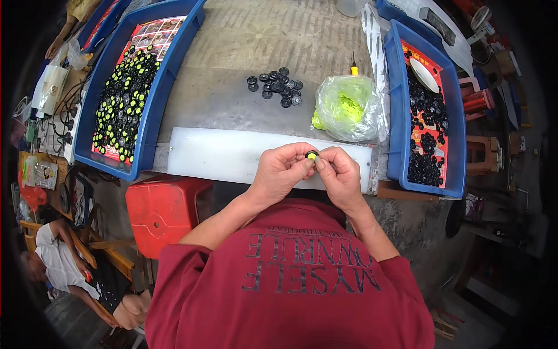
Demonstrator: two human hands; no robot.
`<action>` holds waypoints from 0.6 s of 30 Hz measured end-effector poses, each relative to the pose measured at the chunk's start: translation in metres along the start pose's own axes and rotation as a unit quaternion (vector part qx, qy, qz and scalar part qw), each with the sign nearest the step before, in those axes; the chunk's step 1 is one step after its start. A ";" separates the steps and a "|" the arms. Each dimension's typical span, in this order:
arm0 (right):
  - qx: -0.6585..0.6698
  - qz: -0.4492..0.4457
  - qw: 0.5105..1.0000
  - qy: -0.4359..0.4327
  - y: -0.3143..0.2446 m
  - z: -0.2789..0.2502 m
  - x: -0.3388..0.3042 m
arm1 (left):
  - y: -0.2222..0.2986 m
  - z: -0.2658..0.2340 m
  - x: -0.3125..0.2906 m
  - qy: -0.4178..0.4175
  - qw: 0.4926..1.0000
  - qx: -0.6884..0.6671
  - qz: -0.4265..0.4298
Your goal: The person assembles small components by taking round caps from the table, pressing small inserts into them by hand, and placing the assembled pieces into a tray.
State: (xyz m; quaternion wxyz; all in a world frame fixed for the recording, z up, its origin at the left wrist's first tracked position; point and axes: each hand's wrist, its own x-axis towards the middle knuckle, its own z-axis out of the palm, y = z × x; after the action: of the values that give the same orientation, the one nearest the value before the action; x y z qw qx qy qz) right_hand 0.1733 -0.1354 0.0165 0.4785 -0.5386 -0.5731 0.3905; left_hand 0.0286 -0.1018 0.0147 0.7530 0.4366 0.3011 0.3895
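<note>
Between my fingertips is a small black wheel-like piece [312, 155] with a yellow-green centre. My left hand [279, 173] pinches it from one side, and the thumb and finger of my right hand [342, 177] press on it from the other. Both hands are over the white strip [232, 156] at the table's near edge. Beyond them lies a loose group of plain black wheel-like pieces [278, 87]. To the right of that group sits a clear plastic bag [349, 110] of yellow-green pieces.
At the left, a blue tray [152, 104] holds many black pieces with yellow-green centres. A blue tray [396, 116] on the right holds black pieces and a white oval dish [425, 75]. A yellow-handled pointed tool [354, 70] stands behind the bag. A red stool [163, 215] is at my left; another person [64, 262] sits beyond.
</note>
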 end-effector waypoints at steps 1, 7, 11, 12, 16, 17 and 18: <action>0.000 0.000 1.000 0.000 -0.001 0.001 0.000 | 0.001 0.000 0.000 0.000 1.000 0.000 0.000; -0.018 -0.016 1.000 0.001 -0.005 0.002 0.000 | 0.001 0.000 -0.001 -0.009 1.000 0.021 0.000; -0.039 -0.033 0.999 0.010 -0.007 0.002 0.001 | 0.000 0.000 0.000 -0.013 1.000 0.022 0.009; -0.049 -0.039 0.998 0.010 -0.007 0.002 0.001 | 0.000 -0.001 0.001 -0.011 0.999 0.029 0.006; -0.079 -0.054 0.995 0.021 -0.006 0.004 0.001 | -0.004 0.000 -0.001 0.003 0.993 0.111 0.041; -0.073 -0.050 0.996 0.019 -0.005 0.004 0.001 | -0.005 -0.001 0.000 0.002 0.992 0.116 0.045; -0.067 -0.046 0.997 0.017 -0.003 0.003 0.000 | -0.005 -0.001 0.000 0.002 0.991 0.120 0.050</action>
State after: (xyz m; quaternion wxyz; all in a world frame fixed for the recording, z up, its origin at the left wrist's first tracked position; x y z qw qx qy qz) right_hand 0.1692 -0.1351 0.0190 0.4688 -0.5490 -0.6138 0.3196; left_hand 0.0296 -0.1028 0.0093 0.6741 0.5377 0.3253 0.3881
